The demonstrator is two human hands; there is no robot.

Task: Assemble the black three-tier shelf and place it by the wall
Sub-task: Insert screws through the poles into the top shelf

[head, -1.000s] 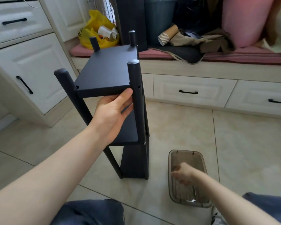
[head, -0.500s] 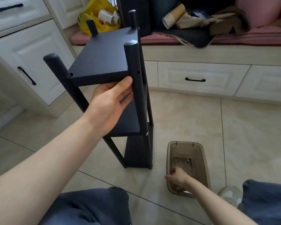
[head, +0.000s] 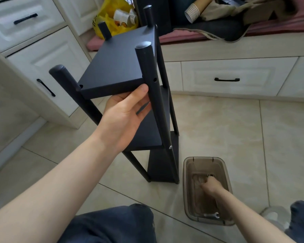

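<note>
- The black shelf (head: 119,67) stood on the tiled floor (head: 226,123), its foot just beside the far-left corner of the brown bin (head: 225,165). The white drawer fronts (head: 226,79) lay a little behind it, so it had not yet been set by a wall.
- The left hand (head: 125,114) gripped the near edge of the top board, thumb on the edge and fingers underneath. This was probably to keep the board level and the frame steady while a joint was unfastened.
- The near right post (head: 147,67) showed empty holes (head: 154,79) at top-board height, whereas a screw (head: 170,147) already sat at the middle tier. The near left post (head: 67,79) leaned off the board's corner, so I judged the top tier was still to be fixed.
- The right hand (head: 210,185) was down inside the bin with its fingers curled among the contents, likely after a fastener. Whether it held anything could not be told.
- A small wrench (head: 211,215) lay at the bin's near edge, untouched.
- Half a second before, the right hand was at the bin's near-left edge; it had since moved in toward the middle, close to the small hardware there.
- The left hand's hold and the shelf's spot on the floor were unchanged.
</note>
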